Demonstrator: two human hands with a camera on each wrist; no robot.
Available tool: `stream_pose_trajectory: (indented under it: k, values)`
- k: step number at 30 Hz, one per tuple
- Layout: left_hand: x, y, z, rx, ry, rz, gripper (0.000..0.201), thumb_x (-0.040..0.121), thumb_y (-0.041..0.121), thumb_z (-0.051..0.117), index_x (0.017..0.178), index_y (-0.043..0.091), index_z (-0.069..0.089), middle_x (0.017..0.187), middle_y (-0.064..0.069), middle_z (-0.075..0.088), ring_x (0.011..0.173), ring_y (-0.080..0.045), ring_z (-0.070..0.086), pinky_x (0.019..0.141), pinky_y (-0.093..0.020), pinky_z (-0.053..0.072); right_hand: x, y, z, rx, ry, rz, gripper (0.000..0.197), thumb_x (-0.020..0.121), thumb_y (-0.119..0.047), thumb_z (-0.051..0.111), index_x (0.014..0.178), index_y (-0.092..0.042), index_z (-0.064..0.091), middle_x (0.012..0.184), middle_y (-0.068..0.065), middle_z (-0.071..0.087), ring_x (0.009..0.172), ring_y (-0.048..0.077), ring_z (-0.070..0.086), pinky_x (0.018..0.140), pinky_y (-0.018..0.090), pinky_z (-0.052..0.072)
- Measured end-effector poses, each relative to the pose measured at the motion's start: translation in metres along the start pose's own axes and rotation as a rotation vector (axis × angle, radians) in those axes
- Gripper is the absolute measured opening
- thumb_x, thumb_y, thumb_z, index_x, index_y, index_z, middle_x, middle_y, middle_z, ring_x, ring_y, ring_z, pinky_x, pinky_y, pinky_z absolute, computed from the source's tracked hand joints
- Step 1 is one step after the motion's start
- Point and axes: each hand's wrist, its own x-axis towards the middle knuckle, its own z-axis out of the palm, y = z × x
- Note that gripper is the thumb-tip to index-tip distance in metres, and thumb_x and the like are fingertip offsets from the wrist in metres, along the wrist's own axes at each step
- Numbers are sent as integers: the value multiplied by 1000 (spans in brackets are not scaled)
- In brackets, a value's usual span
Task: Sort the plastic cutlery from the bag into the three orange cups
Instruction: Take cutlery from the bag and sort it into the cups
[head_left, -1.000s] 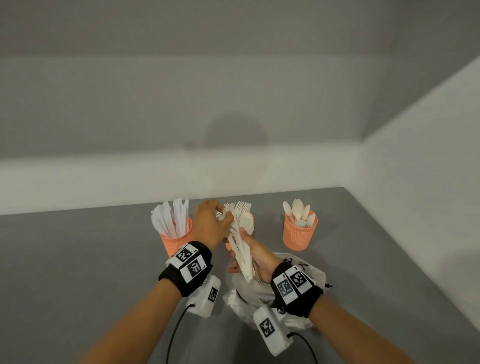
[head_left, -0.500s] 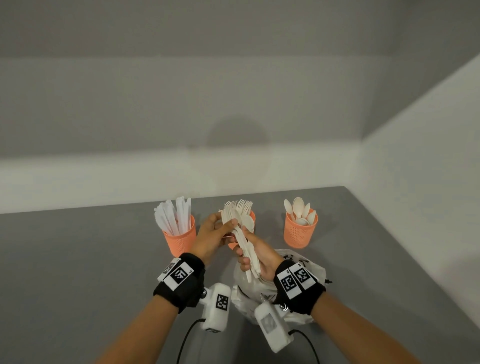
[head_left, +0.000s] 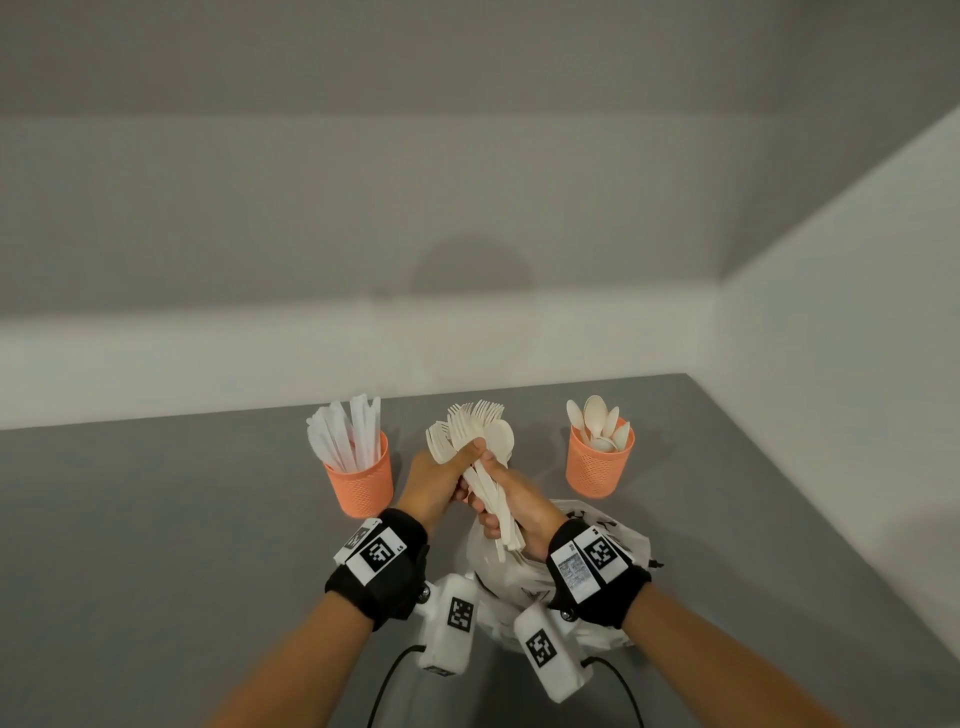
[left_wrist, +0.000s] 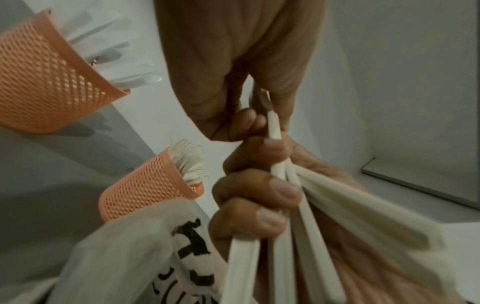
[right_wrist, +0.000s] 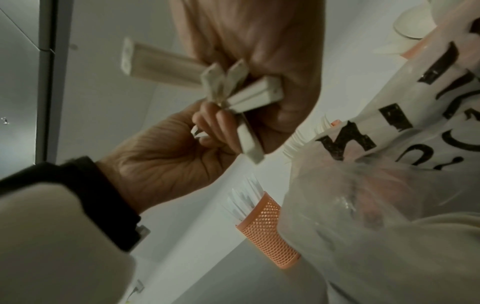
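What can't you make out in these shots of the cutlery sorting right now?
- Middle orange cup: in the head view the hands and the bundle of forks hide it; it shows only in the left wrist view.
- Inside of the plastic bag: the right hand and folds cover it, so what is left is unknown.
- How many pieces the left hand pinches: overlapped in every view, blurred in the right wrist view.

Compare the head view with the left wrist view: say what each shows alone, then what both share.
Head view only: the spoon cup on the right, both wristbands, and the fork tines fanned above the hands. Left wrist view only: the fork cup, hidden behind the hands from the head. Both: the knife cup, the printed bag, and the left hand and right hand gripping the cutlery bundle.
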Motion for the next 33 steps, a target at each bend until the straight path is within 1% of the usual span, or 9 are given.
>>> stream_pose_trajectory:
  k: [3, 6, 11, 14, 16, 18, 21, 28, 33]
  values:
    - [-1, 0, 4, -50, 30, -58, 25, 91, 20, 55, 100, -4, 60, 61, -10, 50, 42, -9, 42, 42, -20, 35, 0, 0, -1, -6, 16, -18, 41, 97, -46, 36, 117, -11, 40, 49, -6, 54, 34, 3, 44, 32, 14, 32]
    - [1, 1, 7, -71, 80, -86, 23, 93, 15, 48, 94, -5, 59, 61, -12, 54, 43, -13, 47, 45, -24, 38, 1, 1, -3, -69, 57, -49, 42, 97, -44, 39, 113, -8, 52, 60, 3, 57, 38, 8, 48, 35, 17, 37]
    - [3, 7, 10, -257, 161, -114, 30, 95, 13, 39, 79, -1, 60, 76, -14, 64, 68, -23, 62, 67, -33, 52, 8, 6, -12, -205, 181, -146, 38, 99, -35, 38, 113, -5, 57, 90, 21, 65, 66, 23, 64, 52, 27, 55]
    - [8, 13, 7, -385, 144, -164, 30, 95, 9, 37, 69, 4, 51, 69, -10, 53, 66, -19, 58, 71, -33, 52, 8, -1, -19, -299, 279, -232, 34, 99, -31, 37, 89, -8, 60, 70, 10, 61, 54, 9, 61, 53, 21, 53]
    - [14, 15, 4, -484, 139, -203, 30, 97, 11, 40, 69, 7, 49, 59, -4, 46, 55, -13, 52, 66, -28, 54, 4, -12, -24, -301, 313, -278, 35, 100, -31, 36, 88, -7, 60, 53, -3, 50, 43, 3, 51, 48, 23, 51]
    - [20, 17, 1, -526, 146, -211, 25, 96, 14, 45, 73, 9, 52, 47, 1, 44, 42, -9, 47, 51, -22, 51, -1, -26, -32, -318, 344, -345, 32, 100, -29, 38, 81, -11, 57, 39, -10, 45, 37, -2, 43, 40, 11, 38]
    - [30, 16, -1, -522, 182, -173, 27, 97, 21, 46, 72, 11, 49, 37, 6, 40, 32, -5, 40, 36, -16, 39, 0, -43, -53, -333, 452, -416, 31, 92, -27, 56, 63, -20, 47, 40, -12, 41, 39, 0, 37, 43, 10, 31]
    - [57, 16, 1, -403, 281, -115, 42, 93, 35, 52, 58, 19, 34, 34, 10, 28, 28, -4, 25, 31, -13, 24, 18, -63, -108, -387, 637, -428, 45, 87, -9, 56, 49, -18, 34, 33, -12, 31, 35, 4, 30, 49, 23, 27]
    - [65, 38, 21, -196, 109, 67, 33, 92, 20, 54, 61, 15, 43, 34, 9, 30, 29, -5, 25, 33, -14, 25, 20, -74, -114, -560, 614, -544, 47, 92, -21, 54, 50, -19, 35, 43, -7, 34, 39, 3, 31, 45, 19, 27]
